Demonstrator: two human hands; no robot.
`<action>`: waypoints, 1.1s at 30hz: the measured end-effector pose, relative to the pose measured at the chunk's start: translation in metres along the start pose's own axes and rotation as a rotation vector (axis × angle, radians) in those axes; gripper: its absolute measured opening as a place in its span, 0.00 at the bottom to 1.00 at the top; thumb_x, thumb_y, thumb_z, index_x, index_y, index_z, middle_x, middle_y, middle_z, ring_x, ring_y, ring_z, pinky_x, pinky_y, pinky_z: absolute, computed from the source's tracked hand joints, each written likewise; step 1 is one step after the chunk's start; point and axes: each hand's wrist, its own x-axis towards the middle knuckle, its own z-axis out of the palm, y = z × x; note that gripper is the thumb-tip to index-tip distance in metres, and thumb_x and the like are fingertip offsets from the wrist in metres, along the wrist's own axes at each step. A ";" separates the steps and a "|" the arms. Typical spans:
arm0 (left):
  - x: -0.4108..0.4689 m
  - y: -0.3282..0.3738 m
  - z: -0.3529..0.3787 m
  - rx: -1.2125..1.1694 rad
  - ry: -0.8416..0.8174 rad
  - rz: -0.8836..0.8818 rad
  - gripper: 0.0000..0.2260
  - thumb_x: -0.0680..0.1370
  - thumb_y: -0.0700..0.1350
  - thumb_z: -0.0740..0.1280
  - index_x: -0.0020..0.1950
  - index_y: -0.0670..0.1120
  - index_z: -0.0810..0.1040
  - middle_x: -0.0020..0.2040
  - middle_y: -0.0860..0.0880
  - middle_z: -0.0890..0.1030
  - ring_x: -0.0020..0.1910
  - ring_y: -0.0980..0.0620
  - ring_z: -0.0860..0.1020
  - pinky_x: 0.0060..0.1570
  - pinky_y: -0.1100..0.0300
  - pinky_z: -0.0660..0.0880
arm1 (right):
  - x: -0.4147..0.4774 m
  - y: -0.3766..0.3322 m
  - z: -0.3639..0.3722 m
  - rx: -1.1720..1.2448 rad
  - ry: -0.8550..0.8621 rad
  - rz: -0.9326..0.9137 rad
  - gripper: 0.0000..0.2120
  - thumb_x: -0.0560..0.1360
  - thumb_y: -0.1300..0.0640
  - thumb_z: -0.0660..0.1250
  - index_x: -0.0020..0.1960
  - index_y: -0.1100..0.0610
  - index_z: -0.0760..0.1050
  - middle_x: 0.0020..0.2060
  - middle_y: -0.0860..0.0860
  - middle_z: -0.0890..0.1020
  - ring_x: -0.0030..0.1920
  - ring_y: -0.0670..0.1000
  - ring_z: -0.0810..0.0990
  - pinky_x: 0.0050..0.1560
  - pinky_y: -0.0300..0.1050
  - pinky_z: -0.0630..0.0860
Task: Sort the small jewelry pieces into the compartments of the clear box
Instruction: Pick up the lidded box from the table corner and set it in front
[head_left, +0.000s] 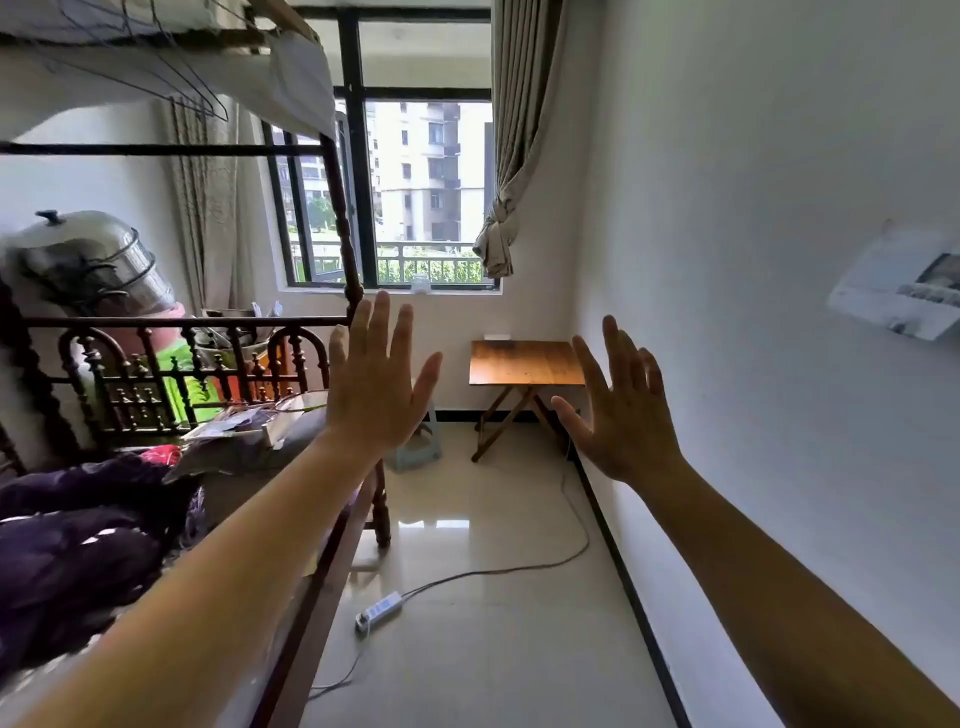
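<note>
Both of my arms are stretched forward at chest height, backs of the hands toward me. My left hand (376, 379) is held up with fingers spread and holds nothing. My right hand (621, 410) is likewise raised, fingers apart and empty. No clear box and no jewelry pieces show in this view. A small wooden folding table (524, 364) stands bare in the far corner under the window, between and beyond my hands.
A dark bunk bed frame (343, 218) with purple bedding (83, 530) and clutter fills the left. A white power strip (378, 612) and its cable lie on the tiled floor. A pale stool (418, 452) stands by the bed. White wall runs along the right.
</note>
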 end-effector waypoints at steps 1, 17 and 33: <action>0.006 -0.006 0.010 -0.024 -0.023 -0.023 0.32 0.81 0.62 0.47 0.78 0.42 0.59 0.79 0.39 0.58 0.78 0.39 0.55 0.73 0.38 0.53 | 0.006 -0.004 0.012 0.015 -0.020 0.007 0.37 0.79 0.35 0.55 0.81 0.54 0.53 0.80 0.60 0.47 0.79 0.62 0.53 0.76 0.61 0.53; 0.176 -0.067 0.265 -0.010 -0.124 -0.010 0.31 0.81 0.62 0.48 0.77 0.44 0.60 0.79 0.40 0.58 0.77 0.40 0.57 0.72 0.38 0.55 | 0.143 0.077 0.276 0.113 -0.136 0.097 0.37 0.79 0.38 0.59 0.81 0.54 0.53 0.80 0.60 0.49 0.79 0.62 0.53 0.73 0.64 0.57; 0.351 -0.242 0.526 0.130 -0.214 -0.037 0.34 0.79 0.64 0.46 0.80 0.48 0.49 0.81 0.43 0.45 0.79 0.41 0.46 0.74 0.37 0.48 | 0.359 0.095 0.600 0.144 -0.250 0.053 0.40 0.79 0.37 0.57 0.82 0.52 0.43 0.80 0.58 0.40 0.80 0.61 0.44 0.77 0.62 0.47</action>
